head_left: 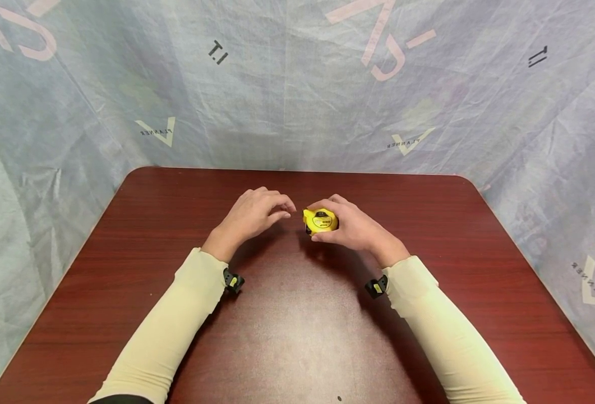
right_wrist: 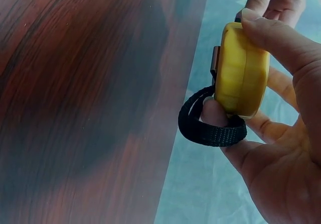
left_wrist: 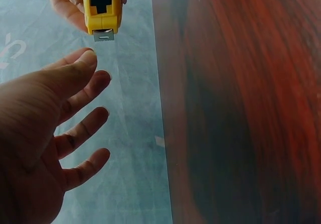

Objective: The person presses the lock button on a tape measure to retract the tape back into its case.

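Note:
My right hand [head_left: 354, 225] grips a yellow tape measure [head_left: 322, 221] above the table, thumb on the near side and fingers on the far side. From the right wrist, the tape measure [right_wrist: 243, 71] shows its yellow edge, and a black wrist strap [right_wrist: 213, 133] loops by a fingertip. The metal end hook [left_wrist: 104, 35] sits at the mouth of the case in the left wrist view, facing my left hand [left_wrist: 45, 118]. That hand holds nothing; its fingers are loosely bent and spread, just left of the tape measure and apart from it in the left wrist view.
A dark red wooden table [head_left: 297, 325] lies under both arms. Behind it and at the sides hangs a pale grey printed cloth [head_left: 277, 95]. A small dark spot [head_left: 340, 398] marks the table's near part. Black wrist cameras [head_left: 234, 282] are strapped to both wrists.

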### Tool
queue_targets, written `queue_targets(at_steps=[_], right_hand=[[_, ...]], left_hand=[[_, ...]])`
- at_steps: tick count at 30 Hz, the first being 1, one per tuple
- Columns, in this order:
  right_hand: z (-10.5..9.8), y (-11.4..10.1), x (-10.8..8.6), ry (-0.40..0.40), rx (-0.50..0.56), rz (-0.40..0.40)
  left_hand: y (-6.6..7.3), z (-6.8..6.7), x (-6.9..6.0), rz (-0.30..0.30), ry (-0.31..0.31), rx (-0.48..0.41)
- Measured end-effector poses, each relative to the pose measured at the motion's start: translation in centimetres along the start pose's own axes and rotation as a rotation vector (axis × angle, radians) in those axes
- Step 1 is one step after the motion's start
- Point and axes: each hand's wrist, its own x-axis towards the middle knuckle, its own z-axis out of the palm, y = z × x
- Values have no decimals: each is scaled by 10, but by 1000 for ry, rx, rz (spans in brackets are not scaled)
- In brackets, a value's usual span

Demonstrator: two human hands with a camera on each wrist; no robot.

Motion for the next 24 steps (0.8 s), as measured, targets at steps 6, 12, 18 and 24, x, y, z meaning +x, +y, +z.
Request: queue_targets(at_steps=[6,12,18,24], right_hand=[[-3,3,-3,-7,5,28],[-6,7,-8,2,6,40],[-8,12,-14,9,-24,59],[-12,20,-24,10,-13,76]], left_hand=[[-2,-3,-4,-33,-19,8],[-5,-8,-10,-72,-40,2],[-11,-11,-15,-107,-53,17],[-18,-13,-23,-138,-55,31]])
